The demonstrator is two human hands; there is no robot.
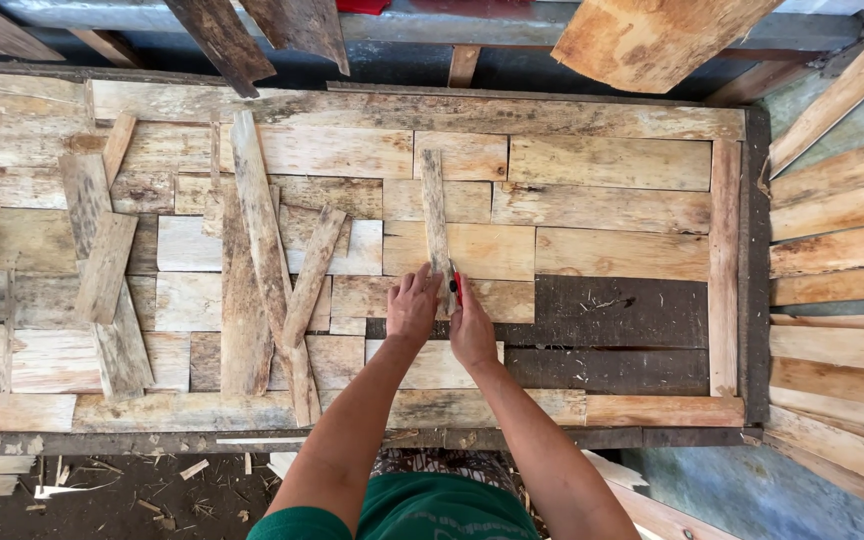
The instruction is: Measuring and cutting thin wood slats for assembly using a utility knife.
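Both bare forearms reach up from the near edge of the workbench [352, 430] and draw together toward its middle, elbows apart, wrists nearly meeting. The left hand [413, 305] lies palm down with its fingers stretched forward and pressed flat. The right hand [471, 328] sits just beside it, turned on its edge, fingers curled shut around a thin red tool [457, 288] whose tip shows above the knuckles.
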